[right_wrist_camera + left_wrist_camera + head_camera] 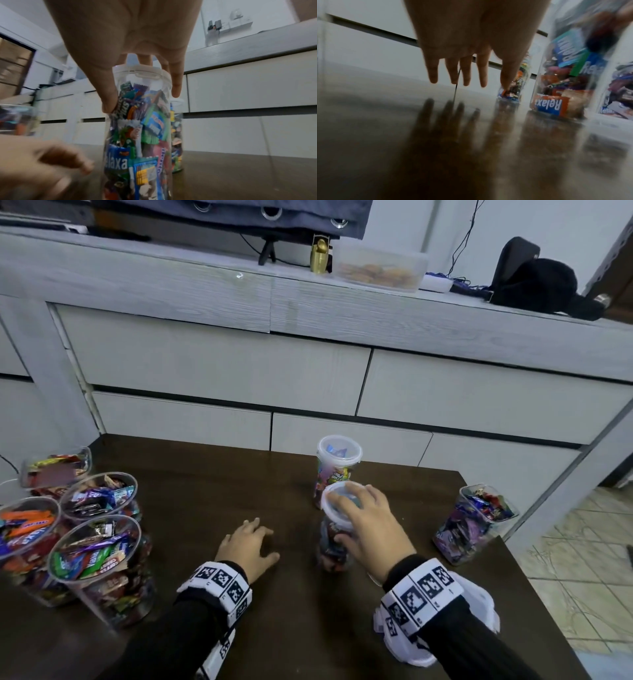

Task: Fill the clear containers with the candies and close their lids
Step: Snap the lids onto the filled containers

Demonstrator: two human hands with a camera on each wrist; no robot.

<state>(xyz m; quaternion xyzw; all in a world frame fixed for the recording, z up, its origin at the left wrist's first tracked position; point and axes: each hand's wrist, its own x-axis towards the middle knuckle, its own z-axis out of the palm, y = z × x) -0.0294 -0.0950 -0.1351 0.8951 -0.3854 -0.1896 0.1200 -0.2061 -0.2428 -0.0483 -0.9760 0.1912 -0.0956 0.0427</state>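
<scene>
A tall clear container [334, 546] packed with wrapped candies stands mid-table with a white lid [337, 501] on it. My right hand [356, 518] grips its top, fingers spread over the lid and thumb pressed on the side wall; the right wrist view shows the hand [142, 97], the lid [145, 73] and the container [137, 135]. My left hand [246, 546] hovers just above the bare table, fingers straight and holding nothing [458, 75]. A second lidded container [337, 460] stands right behind the first.
Several open candy-filled containers [92, 563] crowd the table's left side. An open square candy container [474, 522] sits near the right edge. White plastic [479, 611] lies under my right wrist. Grey drawers [219, 371] stand behind the dark table [205, 491].
</scene>
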